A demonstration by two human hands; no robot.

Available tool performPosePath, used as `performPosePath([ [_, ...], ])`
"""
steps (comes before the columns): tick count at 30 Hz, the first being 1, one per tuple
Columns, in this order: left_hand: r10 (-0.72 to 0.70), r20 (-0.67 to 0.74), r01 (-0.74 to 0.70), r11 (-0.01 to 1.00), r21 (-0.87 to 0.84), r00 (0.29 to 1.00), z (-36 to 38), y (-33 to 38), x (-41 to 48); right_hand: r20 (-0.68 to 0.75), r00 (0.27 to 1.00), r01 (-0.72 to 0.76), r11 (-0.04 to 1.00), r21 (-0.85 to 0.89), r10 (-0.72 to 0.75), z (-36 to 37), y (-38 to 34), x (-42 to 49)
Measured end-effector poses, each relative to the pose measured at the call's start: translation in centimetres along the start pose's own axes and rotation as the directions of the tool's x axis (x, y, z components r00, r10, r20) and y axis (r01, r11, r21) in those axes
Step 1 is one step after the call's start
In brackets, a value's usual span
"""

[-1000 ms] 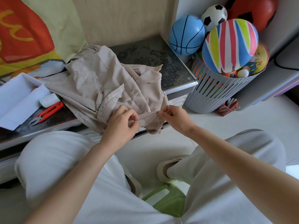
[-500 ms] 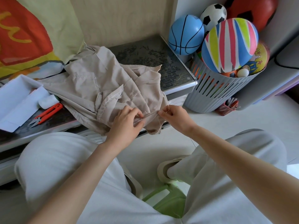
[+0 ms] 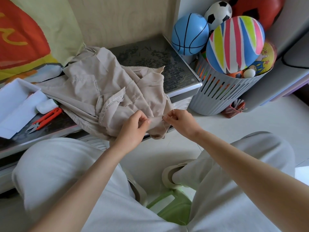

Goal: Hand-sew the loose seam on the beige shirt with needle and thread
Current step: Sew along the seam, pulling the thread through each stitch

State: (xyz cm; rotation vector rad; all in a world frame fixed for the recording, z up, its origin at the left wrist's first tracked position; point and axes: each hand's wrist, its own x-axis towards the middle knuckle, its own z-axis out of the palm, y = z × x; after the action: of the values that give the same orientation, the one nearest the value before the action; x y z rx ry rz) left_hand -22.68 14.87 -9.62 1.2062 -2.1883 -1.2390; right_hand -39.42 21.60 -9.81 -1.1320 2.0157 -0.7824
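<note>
Fingers [image 3: 144, 118] of the left hand [image 3: 133, 131] curled, pinching a fold of the beige shirt [image 3: 117, 91] heaped at the table's [image 3: 158, 64] front edge, hem overhanging, right hand [image 3: 182, 123] pinching the needle [image 3: 172, 109], I can barely trace it, thread [image 3: 164, 127] faint, open floor [image 3: 250, 118] below.

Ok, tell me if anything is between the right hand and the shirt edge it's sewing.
Nothing visible stands between them. The right hand pinches what looks like the needle right at the folded edge of the beige shirt, and the left hand pinches that fold just beside it.
</note>
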Motion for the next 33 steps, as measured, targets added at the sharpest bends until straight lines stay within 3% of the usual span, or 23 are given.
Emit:
performPosePath([
  [4,-0.009,-0.056,0.006,0.999,-0.052,0.998,0.1,0.0,0.3,0.011,1.0,0.013,1.0,-0.011,-0.012,0.2,-0.1,-0.2],
  [11,-0.026,-0.133,0.029,0.999,0.017,0.991,0.1,-1.1,0.3,0.03,0.999,0.041,0.999,-0.017,-0.04,0.5,-0.5,-0.7],
  [18,-0.214,-0.026,0.208,0.966,-0.152,0.977,0.0,-1.0,0.6,0.078,0.996,0.046,0.998,-0.034,-0.043,1.0,-0.3,-0.8],
  [23,-0.202,0.051,0.208,0.951,-0.229,0.978,-0.2,-0.3,0.1,0.076,0.995,0.072,0.996,-0.058,-0.067,1.2,-0.6,-0.9],
  [33,-0.079,-0.019,0.073,0.973,-0.219,0.997,0.0,-1.5,0.2,0.065,0.996,0.064,0.997,-0.04,-0.061,1.1,-0.3,-0.8],
])
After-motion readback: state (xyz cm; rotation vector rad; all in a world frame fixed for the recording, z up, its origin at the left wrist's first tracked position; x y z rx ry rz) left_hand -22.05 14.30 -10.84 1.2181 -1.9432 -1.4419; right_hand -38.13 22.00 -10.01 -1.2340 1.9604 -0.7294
